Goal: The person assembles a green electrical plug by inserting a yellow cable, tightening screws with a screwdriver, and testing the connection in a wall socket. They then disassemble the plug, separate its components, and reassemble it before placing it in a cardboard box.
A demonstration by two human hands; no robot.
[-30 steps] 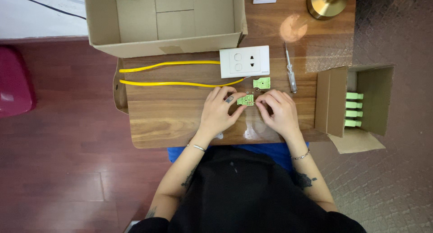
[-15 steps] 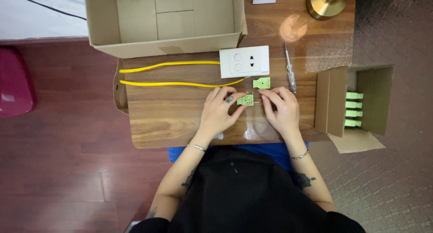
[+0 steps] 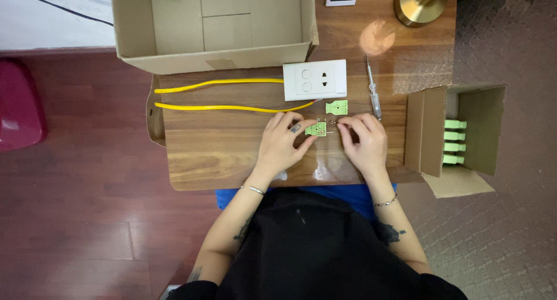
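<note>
Pinching flat green plastic piece

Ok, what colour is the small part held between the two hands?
Light green: the small part, pinched between the left hand and right hand, shows best in the head view.

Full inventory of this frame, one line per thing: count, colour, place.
green connector piece: 1, light green, on the table between both hands
second green piece: 1, light green, just below the wall socket plate
wall socket plate: 1, white, table centre top
yellow wires: 2, yellow, running left from the plate
screwdriver: 1, clear handle, right of the plate
large cardboard box: 1, brown, open, top; one green piece inside
small cardboard box: 1, brown, open, right; four green pieces showing
brass lamp base: 1, gold, top right
wooden table: 1, brown
left hand: fingers on the green connector piece
right hand: fingers at its right edge
</note>
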